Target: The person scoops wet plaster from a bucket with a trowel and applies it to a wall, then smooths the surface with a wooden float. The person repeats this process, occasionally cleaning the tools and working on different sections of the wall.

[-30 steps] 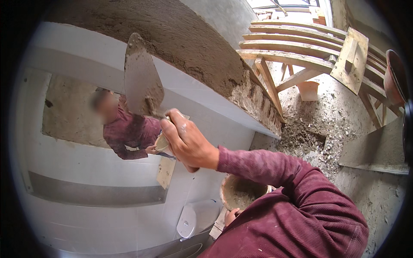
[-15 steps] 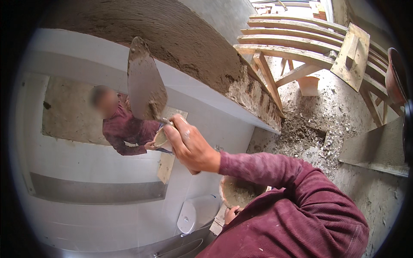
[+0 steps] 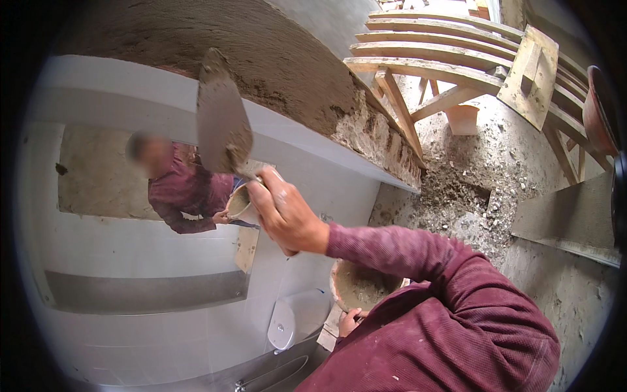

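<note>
A band of brown mortar crosses the top of the frame above a pale wall. A plank trestle stands upper right, beside the rubble-strewn floor. From lower right, a maroon sleeve stretches to the centre, its right hand curled around the handle of a trowel, blade upward. At lower centre, the left hand grips the rim of a bucket. The torso hides part of the bucket; whether blade meets mortar cannot be told.
</note>
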A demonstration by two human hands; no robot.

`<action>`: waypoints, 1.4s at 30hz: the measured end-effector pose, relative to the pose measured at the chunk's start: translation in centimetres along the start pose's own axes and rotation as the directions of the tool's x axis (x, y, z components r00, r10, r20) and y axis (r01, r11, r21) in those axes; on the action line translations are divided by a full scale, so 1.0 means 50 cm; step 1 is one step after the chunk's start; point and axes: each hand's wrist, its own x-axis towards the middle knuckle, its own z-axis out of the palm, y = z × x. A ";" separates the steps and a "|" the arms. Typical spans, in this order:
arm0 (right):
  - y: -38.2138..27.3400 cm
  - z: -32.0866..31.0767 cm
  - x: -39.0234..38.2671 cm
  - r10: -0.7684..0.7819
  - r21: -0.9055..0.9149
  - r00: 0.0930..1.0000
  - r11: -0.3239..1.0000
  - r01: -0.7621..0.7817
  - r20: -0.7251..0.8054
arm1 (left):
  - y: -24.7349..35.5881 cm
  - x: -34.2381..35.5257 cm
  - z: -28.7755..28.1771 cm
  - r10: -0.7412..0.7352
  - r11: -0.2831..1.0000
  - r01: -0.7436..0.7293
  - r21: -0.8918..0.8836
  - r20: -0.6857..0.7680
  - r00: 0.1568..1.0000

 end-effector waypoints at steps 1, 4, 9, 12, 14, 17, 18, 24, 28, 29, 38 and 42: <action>-0.008 0.000 0.000 0.061 0.034 0.998 0.998 -0.061 0.010 | -0.012 0.008 -0.007 0.000 1.000 0.000 -0.025 0.004 1.000; 0.000 -0.017 -0.014 0.259 0.088 0.966 0.962 -0.259 0.010 | 0.015 -0.023 0.013 -0.020 1.000 0.020 0.024 -0.010 1.000; 0.087 -0.094 -0.141 0.503 0.163 0.855 0.861 -0.483 -0.127 | 0.002 -0.010 -0.005 0.165 0.950 -0.160 0.269 0.004 0.986; 0.070 -0.079 -0.124 0.293 -0.083 0.954 0.951 -0.298 -0.063 | -0.046 0.008 -0.034 0.252 0.905 -0.241 0.350 0.014 0.968; 0.035 -0.063 -0.078 0.296 -0.050 0.955 0.954 -0.295 0.016 | 0.024 -0.037 0.035 -0.033 0.997 0.032 -0.065 -0.006 0.999; 0.066 -0.051 -0.051 0.216 0.076 0.975 0.974 -0.213 -0.046 | 0.011 -0.015 0.021 -0.085 0.994 0.087 -0.062 0.031 0.996; 0.082 -0.051 -0.062 0.268 0.114 0.962 0.959 -0.261 -0.058 | 0.011 -0.020 0.018 -0.112 0.990 0.115 -0.079 0.049 0.993; 0.127 -0.122 -0.188 0.511 0.222 0.842 0.853 -0.472 -0.171 | 0.016 -0.029 0.019 -0.033 0.999 0.033 -0.004 -0.076 0.997; 0.104 -0.094 -0.119 0.323 0.095 0.944 0.944 -0.316 -0.068 | 0.006 -0.005 -0.001 -0.070 0.998 0.070 -0.009 -0.001 0.998; 0.091 -0.079 -0.085 0.308 0.121 0.951 0.946 -0.301 -0.038 | 0.006 -0.011 0.005 -0.050 0.999 0.050 -0.013 -0.006 0.999; 0.152 -0.155 -0.229 0.651 0.419 0.716 0.740 -0.526 -0.250 | 0.033 -0.032 0.032 -0.113 0.993 0.113 0.016 0.029 0.993; 0.102 -0.121 -0.172 0.440 0.103 0.897 0.895 -0.435 -0.039 | -0.105 0.064 -0.118 0.222 0.739 -0.361 0.569 0.300 0.928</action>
